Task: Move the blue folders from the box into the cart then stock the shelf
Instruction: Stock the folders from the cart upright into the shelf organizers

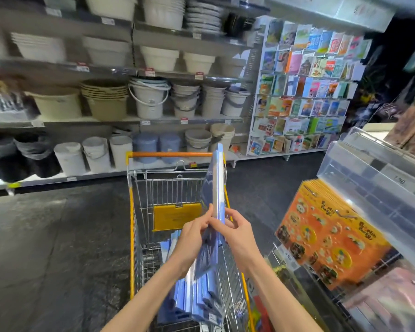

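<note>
A stack of blue folders (217, 185) stands on edge above the wire cart (139, 212), seen edge-on. My left hand (194, 236) grips the stack's left side near its lower end. My right hand (237, 233) holds the right side, thumb and fingers pinching the edge. More blue folders (201, 300) lie in the cart's basket below my forearms. The cart has an orange handle (170, 154) at its far end and a yellow flap (175, 216) inside.
A display rack on the right holds orange sticker sheets (326, 233) and clear plastic dividers (374, 178). Shelves of buckets and tubs (149, 101) line the far side, with a greeting card rack (304, 87) beside them. Dark floor (46, 248) lies left of the cart.
</note>
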The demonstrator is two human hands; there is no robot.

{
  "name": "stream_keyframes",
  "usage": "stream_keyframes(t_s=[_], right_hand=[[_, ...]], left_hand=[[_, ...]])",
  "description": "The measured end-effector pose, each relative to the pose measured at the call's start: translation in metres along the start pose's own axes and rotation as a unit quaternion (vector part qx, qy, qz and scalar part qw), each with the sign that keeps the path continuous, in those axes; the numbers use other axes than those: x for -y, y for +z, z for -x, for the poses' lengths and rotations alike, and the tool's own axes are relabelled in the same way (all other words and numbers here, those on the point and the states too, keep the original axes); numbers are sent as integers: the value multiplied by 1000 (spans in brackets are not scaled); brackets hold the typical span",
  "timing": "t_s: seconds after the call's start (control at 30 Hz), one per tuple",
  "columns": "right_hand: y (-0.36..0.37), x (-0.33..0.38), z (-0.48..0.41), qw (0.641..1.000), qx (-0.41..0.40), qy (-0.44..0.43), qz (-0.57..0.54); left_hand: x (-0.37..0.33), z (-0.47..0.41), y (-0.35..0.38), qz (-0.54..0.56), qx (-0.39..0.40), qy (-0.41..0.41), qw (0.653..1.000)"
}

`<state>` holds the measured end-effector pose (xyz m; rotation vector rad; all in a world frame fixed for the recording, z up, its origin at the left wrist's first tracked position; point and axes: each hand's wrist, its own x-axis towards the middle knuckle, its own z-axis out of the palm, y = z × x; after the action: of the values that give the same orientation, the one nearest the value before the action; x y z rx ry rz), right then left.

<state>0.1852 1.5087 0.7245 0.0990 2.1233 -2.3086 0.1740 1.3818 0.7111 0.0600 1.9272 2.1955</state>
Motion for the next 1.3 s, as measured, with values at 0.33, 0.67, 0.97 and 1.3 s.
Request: stream_keyframes(t_s=[0.33, 0.67, 0.97, 1.3], right_hand=[[-27, 3, -13, 1000, -23, -16, -13], [-40, 25, -11, 994, -34, 14, -106], [-38, 61, 11, 995, 22, -3, -96], [-21, 170, 66, 973, -145, -143, 112]], left_hand=[[-9, -35, -21, -124, -9, 82, 989], [23, -56, -76, -45, -180, -101, 977], [-37, -61, -85, 72, -234, -25, 969], [-144, -57, -39, 102, -155, 173, 967]])
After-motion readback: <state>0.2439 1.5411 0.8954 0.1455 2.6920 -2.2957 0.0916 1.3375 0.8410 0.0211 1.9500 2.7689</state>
